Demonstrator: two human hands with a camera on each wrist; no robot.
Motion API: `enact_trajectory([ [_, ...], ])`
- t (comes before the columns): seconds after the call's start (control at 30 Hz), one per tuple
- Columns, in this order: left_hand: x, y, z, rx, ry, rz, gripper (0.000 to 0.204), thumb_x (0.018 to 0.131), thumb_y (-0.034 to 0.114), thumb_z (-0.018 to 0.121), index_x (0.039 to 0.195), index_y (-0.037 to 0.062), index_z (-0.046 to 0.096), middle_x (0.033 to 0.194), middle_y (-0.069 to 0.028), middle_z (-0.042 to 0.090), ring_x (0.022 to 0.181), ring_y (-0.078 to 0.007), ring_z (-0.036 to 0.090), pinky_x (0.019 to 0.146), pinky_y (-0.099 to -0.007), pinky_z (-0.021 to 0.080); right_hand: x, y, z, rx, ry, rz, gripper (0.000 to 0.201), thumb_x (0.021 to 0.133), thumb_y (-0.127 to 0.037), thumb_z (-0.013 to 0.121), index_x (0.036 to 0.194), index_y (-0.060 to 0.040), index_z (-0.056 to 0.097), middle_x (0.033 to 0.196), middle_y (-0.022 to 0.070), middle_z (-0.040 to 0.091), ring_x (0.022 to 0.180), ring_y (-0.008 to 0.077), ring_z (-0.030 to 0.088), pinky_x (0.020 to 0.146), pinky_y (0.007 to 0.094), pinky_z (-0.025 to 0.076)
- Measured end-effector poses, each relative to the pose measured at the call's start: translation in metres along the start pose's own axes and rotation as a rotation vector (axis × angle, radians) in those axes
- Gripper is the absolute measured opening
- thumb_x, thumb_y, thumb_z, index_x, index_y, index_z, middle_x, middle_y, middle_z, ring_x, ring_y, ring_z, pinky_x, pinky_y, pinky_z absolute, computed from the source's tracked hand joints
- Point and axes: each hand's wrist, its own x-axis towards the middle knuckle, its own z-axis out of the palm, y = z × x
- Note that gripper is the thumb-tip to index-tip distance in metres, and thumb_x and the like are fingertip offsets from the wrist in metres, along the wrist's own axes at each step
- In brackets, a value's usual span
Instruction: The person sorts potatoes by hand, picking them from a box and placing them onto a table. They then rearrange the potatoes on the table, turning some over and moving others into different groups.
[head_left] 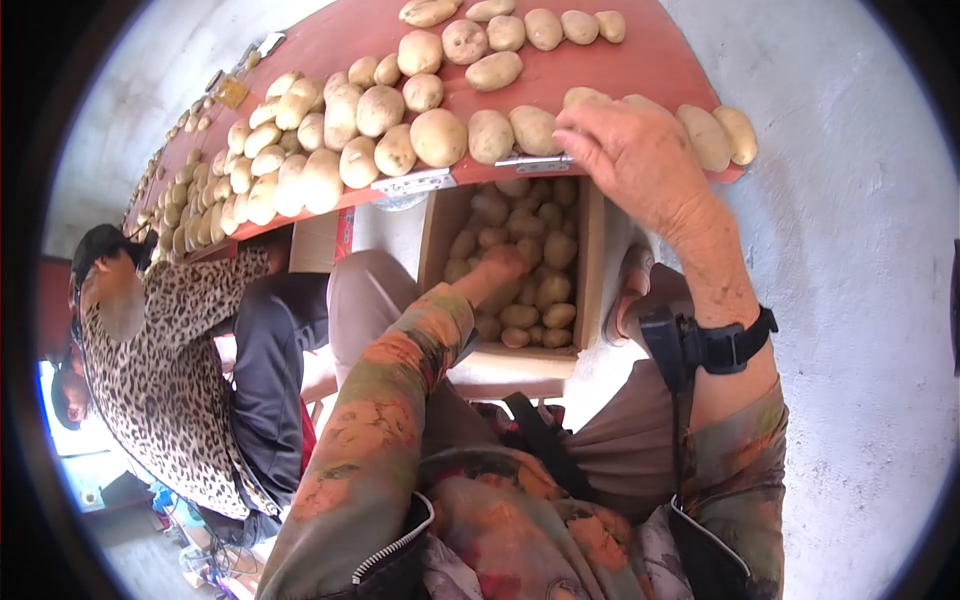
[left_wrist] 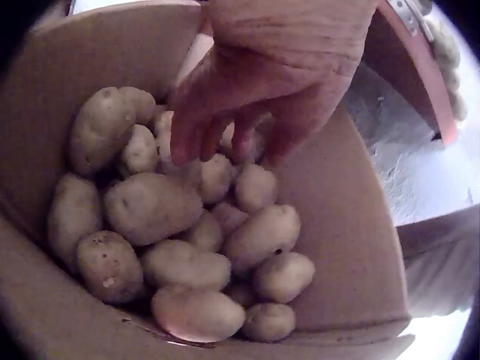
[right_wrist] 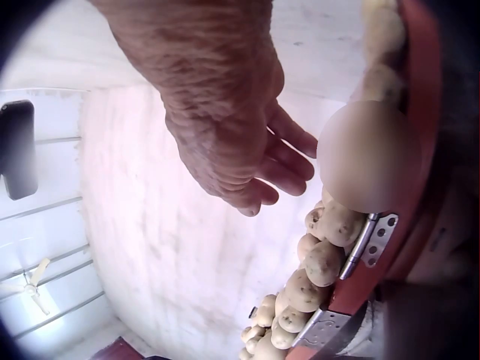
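My left hand [head_left: 502,268] is down inside a cardboard box [head_left: 437,240] of potatoes. In the left wrist view its fingers [left_wrist: 191,124] hang apart, with the tips right at the potatoes [left_wrist: 154,208] and no potato gripped. At the table's near edge my right hand [head_left: 640,160] hovers over a row of potatoes [head_left: 437,138]. From the right wrist camera, this hand's fingers [right_wrist: 285,176] show loosely bent with nothing between them, beside the potatoes along the edge. Part of a potato [head_left: 585,97] shows behind the hand.
Many more potatoes [head_left: 320,180] lie in rows on the red table [head_left: 560,75]. Metal hinges [head_left: 415,182] sit along its near edge. A person in a leopard-print top [head_left: 180,320] sits at the left. A pale wall [head_left: 850,250] stands on the right.
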Motion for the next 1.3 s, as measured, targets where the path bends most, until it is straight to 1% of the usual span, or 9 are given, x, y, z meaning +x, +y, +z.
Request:
enact_trajectory([
  [0.03,-0.005,0.011,-0.102,-0.805,-0.390,-0.294,0.025,0.074,0.026,0.057,0.085,0.0055,0.067,0.097,-0.0150,0.064,0.088,-0.0322,0.061,0.077,-0.0398,0.049,-0.001,0.000,-0.002,-0.068,-0.035,0.003,0.014,0.083,-0.021,0.060,0.086,-0.0074,0.061,0.070,0.0111,0.059,0.071,0.0285,0.057,0.064,0.0375,0.045],
  [0.13,-0.016,0.022,-0.033,-0.523,-0.598,-0.188,0.026,0.076,0.025,0.056,0.092,0.0077,0.068,0.103,-0.0148,0.063,0.093,-0.0311,0.061,0.079,-0.0406,0.049,0.001,-0.002,-0.002,-0.051,-0.075,0.032,0.014,0.082,-0.019,0.061,0.086,-0.0056,0.060,0.073,0.0112,0.060,0.074,0.0285,0.058,0.067,0.0376,0.046],
  [0.23,0.002,0.042,-0.120,-0.262,-0.842,-0.229,0.025,0.081,0.020,0.053,0.098,0.0090,0.068,0.111,-0.0136,0.062,0.101,-0.0287,0.060,0.083,-0.0405,0.048,0.003,-0.003,0.002,-0.001,-0.075,0.026,0.013,0.081,-0.017,0.061,0.085,-0.0047,0.060,0.075,0.0117,0.060,0.074,0.0290,0.058,0.066,0.0375,0.046],
  [0.63,-0.035,0.032,-0.083,-0.296,-0.750,-0.088,0.030,0.081,0.012,0.052,0.110,0.0040,0.058,0.108,-0.0188,0.061,0.098,-0.0322,0.061,0.079,-0.0417,0.051,0.011,-0.017,0.020,-0.058,-0.206,-0.017,0.016,0.079,-0.020,0.063,0.084,-0.0061,0.058,0.073,0.0141,0.059,0.073,0.0326,0.059,0.064,0.0420,0.046],
  [0.8,-0.007,0.010,-0.153,-0.272,-0.843,0.037,0.030,0.074,0.016,0.060,0.102,0.0057,0.065,0.097,-0.0159,0.065,0.090,-0.0330,0.063,0.074,-0.0471,0.052,0.012,-0.016,0.024,0.071,-0.229,0.005,0.016,0.080,-0.021,0.063,0.086,-0.0059,0.059,0.073,0.0144,0.060,0.073,0.0321,0.060,0.066,0.0418,0.047],
  [0.9,0.005,-0.002,-0.218,-0.653,-0.927,0.067,0.041,0.073,0.011,0.062,0.113,0.0047,0.053,0.105,-0.0162,0.059,0.091,-0.0282,0.062,0.073,-0.0392,0.054,0.010,-0.016,0.024,0.098,-0.312,0.055,0.018,0.080,-0.022,0.063,0.089,-0.0058,0.060,0.074,0.0141,0.062,0.074,0.0321,0.061,0.067,0.0414,0.048],
  [0.97,-0.012,-0.012,-0.240,-1.510,-0.755,-0.300,0.041,0.076,0.012,0.061,0.115,0.0046,0.050,0.105,-0.0129,0.056,0.093,-0.0247,0.060,0.070,-0.0405,0.055,0.007,-0.016,0.024,0.056,-0.379,0.087,0.020,0.080,-0.022,0.063,0.091,-0.0057,0.061,0.076,0.0138,0.063,0.075,0.0322,0.061,0.068,0.0413,0.048],
  [1.07,-0.021,-0.021,-0.272,-2.005,-0.691,-0.202,0.035,0.082,0.015,0.058,0.116,0.0070,0.049,0.106,-0.0089,0.055,0.097,-0.0229,0.059,0.071,-0.0387,0.056,-0.002,-0.020,0.030,0.173,-0.505,0.119,0.028,0.081,-0.027,0.060,0.100,-0.0062,0.060,0.080,0.0145,0.065,0.077,0.0316,0.062,0.072,0.0407,0.048],
  [1.3,-0.032,-0.016,-0.272,-2.450,-0.379,-0.419,0.041,0.092,0.033,0.048,0.122,0.0051,0.046,0.115,-0.0110,0.056,0.106,-0.0233,0.057,0.085,-0.0402,0.050,-0.020,-0.058,0.046,0.235,-0.841,0.094,0.058,0.079,-0.037,0.061,0.126,-0.0080,0.043,0.117,0.0178,0.053,0.107,0.0342,0.053,0.087,0.0430,0.044],
])
